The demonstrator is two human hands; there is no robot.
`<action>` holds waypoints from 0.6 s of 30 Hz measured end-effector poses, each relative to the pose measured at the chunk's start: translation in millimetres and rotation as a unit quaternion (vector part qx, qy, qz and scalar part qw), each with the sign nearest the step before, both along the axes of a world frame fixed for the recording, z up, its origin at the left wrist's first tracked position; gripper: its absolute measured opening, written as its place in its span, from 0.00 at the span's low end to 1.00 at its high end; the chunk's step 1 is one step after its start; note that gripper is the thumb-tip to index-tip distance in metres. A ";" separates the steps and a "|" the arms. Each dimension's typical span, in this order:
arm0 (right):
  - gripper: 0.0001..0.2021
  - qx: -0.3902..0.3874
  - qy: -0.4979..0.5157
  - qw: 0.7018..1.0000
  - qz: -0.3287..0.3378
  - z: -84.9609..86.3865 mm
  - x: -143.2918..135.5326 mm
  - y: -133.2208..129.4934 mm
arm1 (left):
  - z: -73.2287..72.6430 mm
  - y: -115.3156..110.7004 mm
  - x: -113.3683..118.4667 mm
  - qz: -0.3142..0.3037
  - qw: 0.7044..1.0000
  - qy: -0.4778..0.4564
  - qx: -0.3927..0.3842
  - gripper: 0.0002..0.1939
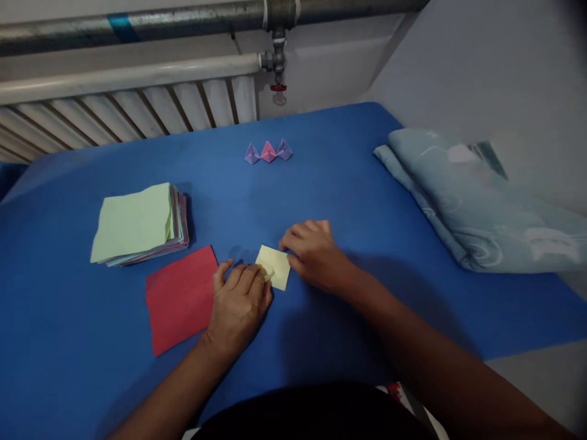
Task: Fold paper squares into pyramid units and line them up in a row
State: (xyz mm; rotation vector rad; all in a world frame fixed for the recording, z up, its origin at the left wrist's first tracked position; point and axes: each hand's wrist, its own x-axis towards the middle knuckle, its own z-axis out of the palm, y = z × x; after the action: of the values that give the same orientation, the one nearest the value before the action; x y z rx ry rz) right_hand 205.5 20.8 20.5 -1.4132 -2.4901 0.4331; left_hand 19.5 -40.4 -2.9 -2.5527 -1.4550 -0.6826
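Observation:
A small pale yellow folded paper [280,276] lies on the blue cover between my hands, with a little flap raised near its left side. My left hand [241,299] rests over its left edge, fingers curled and closed on the paper; the fingertips are partly hidden. At the upper right edge, the thumb and bent fingers of my right hand [316,256] close on the paper's border. Partly beside my left hand lies a flat red paper sheet [181,299].
A stack of coloured paper [132,223], light green on top, sits at the left. Three joined folded paper pieces [268,151], purple and pink, lie at the back. Folded light blue bedding [472,208] is at the right. A radiator [137,104] stands behind the blue cover [220,201].

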 end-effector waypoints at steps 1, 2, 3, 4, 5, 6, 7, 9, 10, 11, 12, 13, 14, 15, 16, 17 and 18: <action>0.11 -0.008 0.021 0.999 0.041 -0.8 -2.1 -0.8 | 0.0 0.0 0.7 0.002 1.000 0.000 0.003 0.07; 0.13 -0.025 0.042 0.996 0.078 -2.0 -4.0 -1.3 | 0.0 0.0 1.3 0.003 1.000 0.000 0.006 0.07; 0.13 -0.046 0.061 0.991 0.106 -3.5 -5.6 -1.6 | 0.1 0.2 1.7 0.004 1.000 0.000 0.009 0.06; 0.12 -0.063 0.076 0.988 0.122 -5.1 -6.8 -1.8 | 0.1 0.5 1.8 0.004 1.000 0.000 0.011 0.06; 0.11 -0.074 0.085 0.985 0.128 -6.6 -7.6 -1.8 | 0.1 0.7 1.9 0.004 1.000 0.000 0.012 0.06; 0.10 -0.077 0.090 0.985 0.128 -8.1 -8.2 -1.8 | 0.1 0.9 1.8 0.004 1.000 0.000 0.012 0.06; 0.09 -0.077 0.092 0.985 0.125 -9.3 -8.7 -1.6 | -0.1 0.9 1.5 0.005 1.000 -0.002 0.010 0.06; 0.08 -0.075 0.089 0.986 0.119 -10.7 -9.4 -1.3 | -0.5 0.6 0.6 0.008 1.000 -0.006 0.001 0.06; 0.07 -0.077 0.086 0.986 0.118 -11.1 -9.8 -1.1 | -0.8 0.4 0.1 0.010 1.000 -0.010 -0.004 0.07; 0.07 -0.079 0.083 0.987 0.116 -11.2 -10.1 -0.9 | -1.2 0.2 -0.6 0.013 1.000 -0.014 -0.008 0.07; 0.06 -0.081 0.081 0.987 0.115 -11.3 -10.4 -0.7 | -1.5 0.0 -1.4 0.015 1.000 -0.019 -0.011 0.07; 0.06 -0.083 0.080 0.987 0.115 -11.4 -10.6 -0.5 | -1.8 -0.1 -2.2 0.016 1.000 -0.023 -0.011 0.07; 0.06 -0.082 0.081 0.987 0.116 -11.5 -10.6 -0.3 | -2.0 0.0 -3.0 0.019 0.999 -0.027 -0.011 0.07; 0.06 -0.081 0.082 0.986 0.117 -11.7 -10.6 -0.1 | -2.1 0.1 -3.9 0.023 0.999 -0.030 -0.011 0.07; 0.06 -0.078 0.083 0.987 0.118 -12.1 -10.4 0.0 | -1.9 0.3 -4.7 0.029 0.999 -0.033 -0.011 0.07; 0.06 -0.075 0.084 0.987 0.119 -12.4 -10.2 0.1 | -1.6 0.4 -5.6 0.033 0.999 -0.035 -0.011 0.07; 0.06 -0.073 0.085 0.987 0.120 -12.8 -9.9 0.2 | -1.1 0.6 -6.4 0.037 0.999 -0.037 -0.012 0.07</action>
State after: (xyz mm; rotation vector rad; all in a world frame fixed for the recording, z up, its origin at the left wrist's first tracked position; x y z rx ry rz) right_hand 195.6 20.9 7.7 -1.0752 -2.5384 0.7640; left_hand 13.1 -39.8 -4.0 -2.5022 -1.5815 -0.7593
